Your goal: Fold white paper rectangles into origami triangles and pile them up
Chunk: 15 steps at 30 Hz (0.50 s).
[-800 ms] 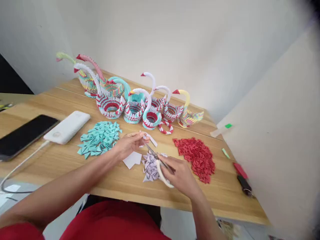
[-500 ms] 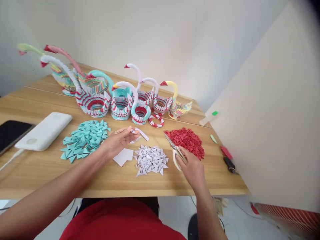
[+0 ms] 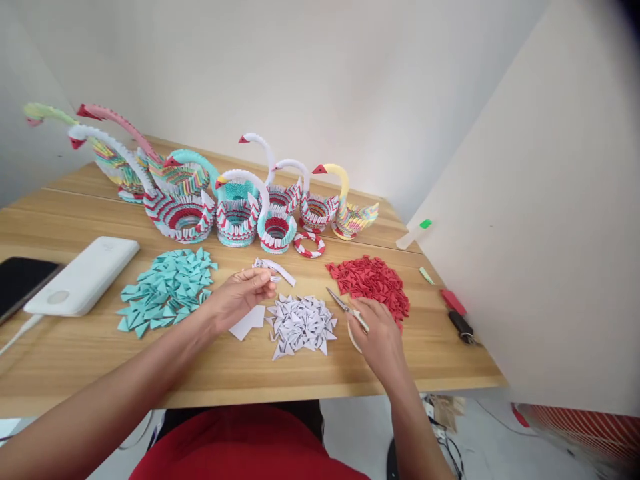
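Observation:
My left hand (image 3: 241, 293) pinches a small white folded paper piece (image 3: 275, 277) between thumb and fingertips. Just behind those fingertips, a curved white strip of joined paper pieces (image 3: 284, 272) lies on the wooden table (image 3: 210, 373). In my right hand (image 3: 383, 337) is a pair of scissors (image 3: 344, 303) with pale handles, its blades pointing away and to the left. A pile of white paper triangles (image 3: 303, 325) sits between the hands. Flat white paper (image 3: 248, 323) lies partly under my left hand, and a pile of red triangles (image 3: 373, 280) is just beyond my right.
Several folded-paper swans (image 3: 183, 215) stand along the back, with a red and white paper ring (image 3: 310, 245) before them. Turquoise triangles (image 3: 173, 287), a white power bank (image 3: 85, 275) and a dark phone (image 3: 24, 283) lie left. A panel (image 3: 525, 253) bounds the right side.
My left hand has come slightly lower, and the white strip behind it shows more fully. My right hand's grip on the scissors has shifted, covering more of the handles. The view has shifted slightly.

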Tool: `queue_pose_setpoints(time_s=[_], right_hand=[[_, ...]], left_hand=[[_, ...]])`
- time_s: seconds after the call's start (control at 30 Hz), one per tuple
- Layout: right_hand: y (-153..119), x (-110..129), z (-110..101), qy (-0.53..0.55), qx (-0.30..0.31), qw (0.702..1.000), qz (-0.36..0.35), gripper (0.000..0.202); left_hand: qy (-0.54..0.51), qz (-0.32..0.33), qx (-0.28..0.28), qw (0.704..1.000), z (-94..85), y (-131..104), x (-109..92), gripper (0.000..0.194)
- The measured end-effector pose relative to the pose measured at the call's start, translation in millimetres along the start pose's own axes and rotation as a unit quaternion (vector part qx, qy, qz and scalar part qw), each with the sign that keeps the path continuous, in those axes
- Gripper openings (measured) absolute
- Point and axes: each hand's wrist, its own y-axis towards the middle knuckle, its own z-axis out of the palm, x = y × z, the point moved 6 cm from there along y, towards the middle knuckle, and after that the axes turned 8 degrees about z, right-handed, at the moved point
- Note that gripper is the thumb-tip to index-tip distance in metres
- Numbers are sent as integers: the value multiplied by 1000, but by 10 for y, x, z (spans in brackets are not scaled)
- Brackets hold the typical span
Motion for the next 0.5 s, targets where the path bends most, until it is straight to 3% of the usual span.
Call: queue_pose_setpoints(time_s=[0.13, 0.27, 0.4, 0.5], right_hand=[[229, 614, 55, 154, 65, 983, -74, 31], [410, 1079, 178, 234, 63, 959, -148, 31], [492, 1229, 290, 254, 39, 946, -196, 20], [528, 1216, 351, 278, 49, 941, -188, 13]], left_hand=[[8, -5, 31, 999, 62, -32, 17, 25], [11, -5, 54, 998, 91, -50, -1, 25], [9, 2, 49, 999, 77, -35, -28, 26], [39, 22, 42, 998, 55, -15, -43, 26]])
